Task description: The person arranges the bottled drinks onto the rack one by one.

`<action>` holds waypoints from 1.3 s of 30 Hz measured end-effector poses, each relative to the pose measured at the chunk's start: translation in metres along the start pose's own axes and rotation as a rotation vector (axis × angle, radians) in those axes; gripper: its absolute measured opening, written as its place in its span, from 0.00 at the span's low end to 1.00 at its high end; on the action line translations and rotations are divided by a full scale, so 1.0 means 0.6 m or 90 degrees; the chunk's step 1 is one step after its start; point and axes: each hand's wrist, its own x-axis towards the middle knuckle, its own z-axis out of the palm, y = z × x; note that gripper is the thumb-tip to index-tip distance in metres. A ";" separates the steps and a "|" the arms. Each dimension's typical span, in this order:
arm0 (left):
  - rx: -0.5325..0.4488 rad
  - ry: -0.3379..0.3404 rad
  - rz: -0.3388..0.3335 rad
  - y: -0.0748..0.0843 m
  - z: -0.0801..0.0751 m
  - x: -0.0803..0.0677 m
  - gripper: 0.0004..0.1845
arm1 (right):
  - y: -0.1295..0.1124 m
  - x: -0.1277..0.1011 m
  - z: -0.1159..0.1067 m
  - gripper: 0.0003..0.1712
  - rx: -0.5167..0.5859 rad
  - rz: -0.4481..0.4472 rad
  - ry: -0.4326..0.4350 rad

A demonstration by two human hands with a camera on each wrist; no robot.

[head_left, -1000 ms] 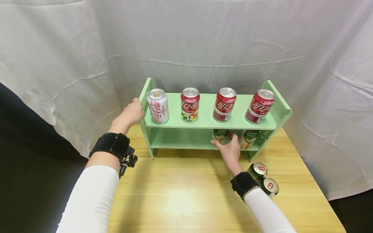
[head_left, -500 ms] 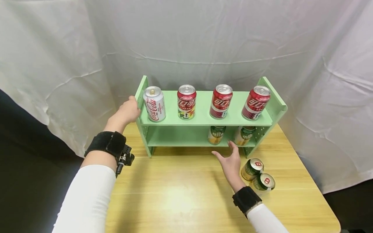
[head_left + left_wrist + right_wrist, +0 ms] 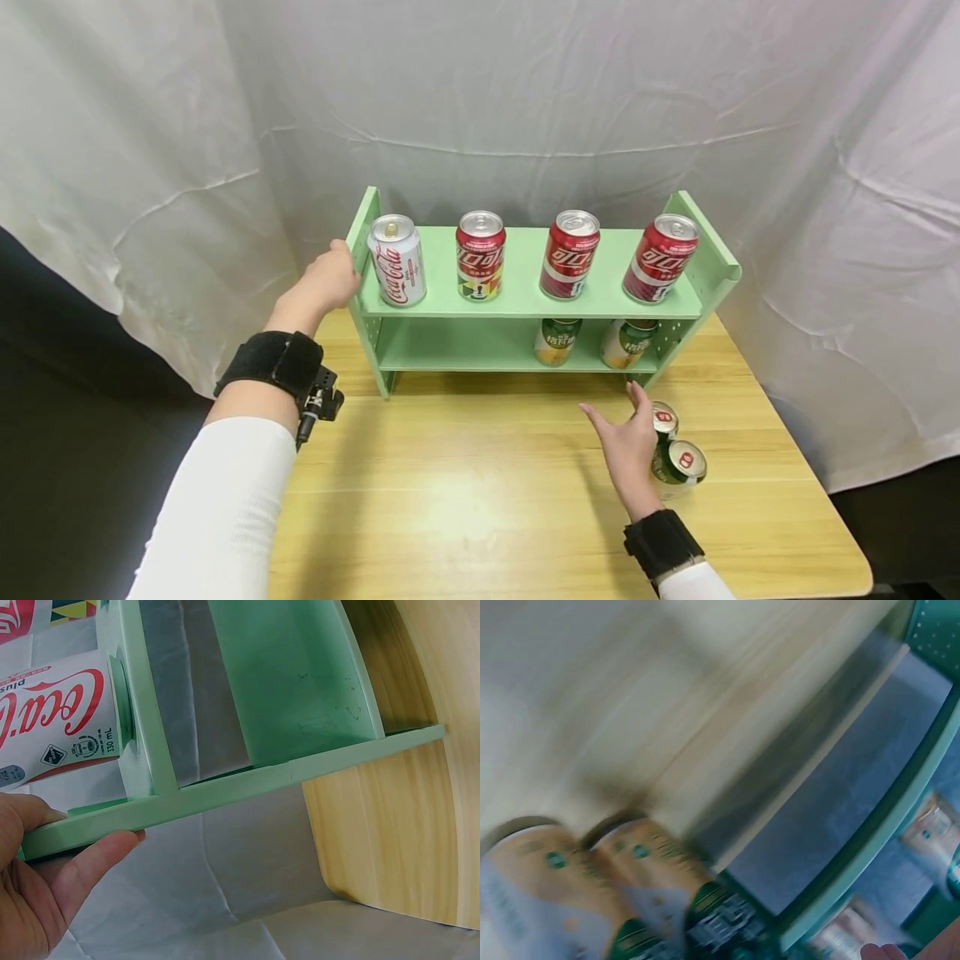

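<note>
My left hand [image 3: 330,275] grips the left side panel of a light green two-tier shelf [image 3: 521,262]; the left wrist view shows thumb and fingers on either side of the panel edge [image 3: 101,829]. Right of the shelf front, my right hand [image 3: 630,446] is held over the table with thumb and fingers spread, nothing between them. It is nearest two green cans on the table, a front can [image 3: 681,468] and a back can [image 3: 663,419] that it partly covers. Two more green cans, one left [image 3: 557,343] and one right [image 3: 628,345], stand on the lower tier.
Along the upper tier stand a white Coca-Cola can [image 3: 397,262] and three red cans, one left [image 3: 481,258], one middle [image 3: 570,258] and one right [image 3: 660,262]. The wooden table [image 3: 450,467] ends at the right. A pale curtain [image 3: 525,100] hangs behind.
My right hand has let go of the left can on the lower tier and moved back and right, toward the cans on the table. My left hand keeps its grip on the panel.
</note>
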 end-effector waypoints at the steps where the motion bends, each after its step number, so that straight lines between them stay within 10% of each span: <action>1: 0.001 0.000 0.000 0.000 0.000 0.000 0.28 | 0.004 0.000 -0.005 0.51 -0.002 0.001 0.008; 18: 0.007 0.001 0.000 0.008 0.002 -0.003 0.28 | 0.043 0.061 -0.096 0.58 -0.102 0.076 -0.001; 39: 0.003 0.015 0.008 0.002 0.003 -0.002 0.25 | 0.113 0.001 -0.120 0.57 -0.124 0.104 0.052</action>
